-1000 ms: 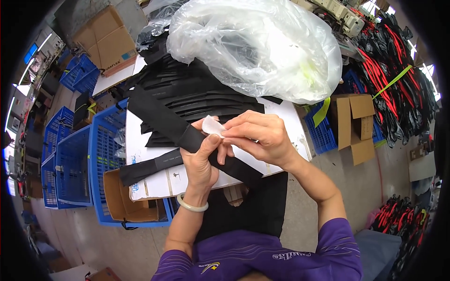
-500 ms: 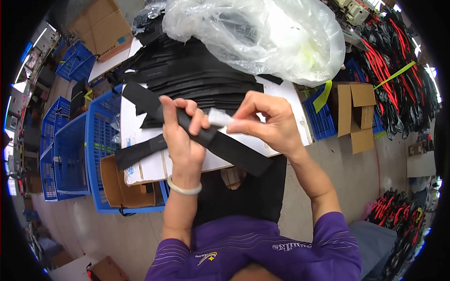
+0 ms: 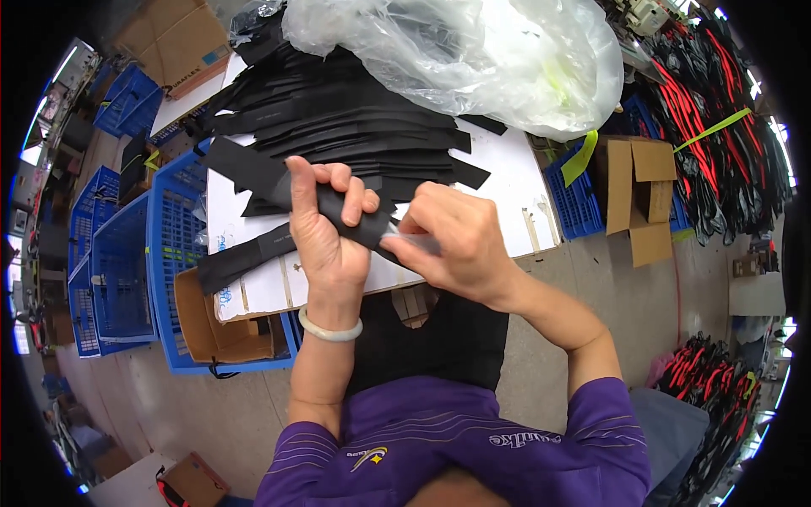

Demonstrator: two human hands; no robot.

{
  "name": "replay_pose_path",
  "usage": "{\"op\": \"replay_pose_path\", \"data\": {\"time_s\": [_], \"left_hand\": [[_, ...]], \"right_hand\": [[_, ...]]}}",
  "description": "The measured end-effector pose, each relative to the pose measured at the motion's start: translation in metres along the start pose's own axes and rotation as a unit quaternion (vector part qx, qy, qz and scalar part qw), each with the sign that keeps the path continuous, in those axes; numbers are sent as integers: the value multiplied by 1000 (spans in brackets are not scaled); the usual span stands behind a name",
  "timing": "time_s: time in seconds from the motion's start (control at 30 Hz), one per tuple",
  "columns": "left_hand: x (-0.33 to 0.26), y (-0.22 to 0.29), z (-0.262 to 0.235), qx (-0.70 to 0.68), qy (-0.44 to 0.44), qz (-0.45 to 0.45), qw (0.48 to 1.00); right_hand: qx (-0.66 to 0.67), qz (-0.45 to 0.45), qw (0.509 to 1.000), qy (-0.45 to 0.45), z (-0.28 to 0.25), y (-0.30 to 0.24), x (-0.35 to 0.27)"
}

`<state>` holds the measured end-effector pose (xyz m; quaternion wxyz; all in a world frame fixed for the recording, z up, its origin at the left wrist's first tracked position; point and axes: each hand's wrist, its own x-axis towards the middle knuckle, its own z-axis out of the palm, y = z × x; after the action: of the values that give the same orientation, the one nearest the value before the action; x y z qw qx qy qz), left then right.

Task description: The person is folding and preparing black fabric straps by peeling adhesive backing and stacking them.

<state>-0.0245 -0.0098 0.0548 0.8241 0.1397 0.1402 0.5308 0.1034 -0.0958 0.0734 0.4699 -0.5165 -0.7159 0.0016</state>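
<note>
My left hand (image 3: 325, 220) is wrapped round a black fabric strip (image 3: 241, 165), which runs slantwise across the palm with its far end out to the left. At the strip's right part my right hand (image 3: 460, 241) pinches a small whitish, translucent piece (image 3: 392, 229). That piece touches the strip, and the fingers partly hide it. The strip's lower right end is mostly out of sight behind my right hand. Beyond both hands lies a spread pile of black fabric strips (image 3: 329, 118). Another black strip (image 3: 245, 258) rests left of my left wrist.
The strips lie on a white tabletop (image 3: 519, 182). A large clear plastic bag (image 3: 473, 76) covers its far right. Blue crates (image 3: 160, 279) and an open cardboard box (image 3: 198, 321) stand at the left. Another cardboard box (image 3: 621, 194) and hanging black-and-red goods (image 3: 701, 127) are on the right.
My right hand has moved left and slightly down, bringing the whitish piece against the strip. The strip's lower right end no longer sticks out past my hands.
</note>
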Motion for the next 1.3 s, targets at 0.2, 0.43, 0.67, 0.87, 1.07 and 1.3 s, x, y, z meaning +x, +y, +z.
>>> {"op": "replay_pose_path", "data": {"time_s": [0.2,0.43,0.67,0.87,1.07,1.3], "left_hand": [[5,9,-8,-26,1,-13,1000],[5,-4,-4,-48,7,-40,998],[7,0,-7,-75,9,-51,996],[9,-3,-12,-96,16,-69,993],[10,3,-13,-106,14,-57,993],[7,3,-8,-100,3,-48,994]], "right_hand": [[-1,27,998,-65,-20,-7,-4],[0,-26,996,-83,-7,-3,-1],[45,-6,997,-60,-5,4,-6],[15,-26,1000,-4,13,8,-10],[-1,-8,999,-51,14,7,-21],[18,16,997,-76,14,5,-24]]}}
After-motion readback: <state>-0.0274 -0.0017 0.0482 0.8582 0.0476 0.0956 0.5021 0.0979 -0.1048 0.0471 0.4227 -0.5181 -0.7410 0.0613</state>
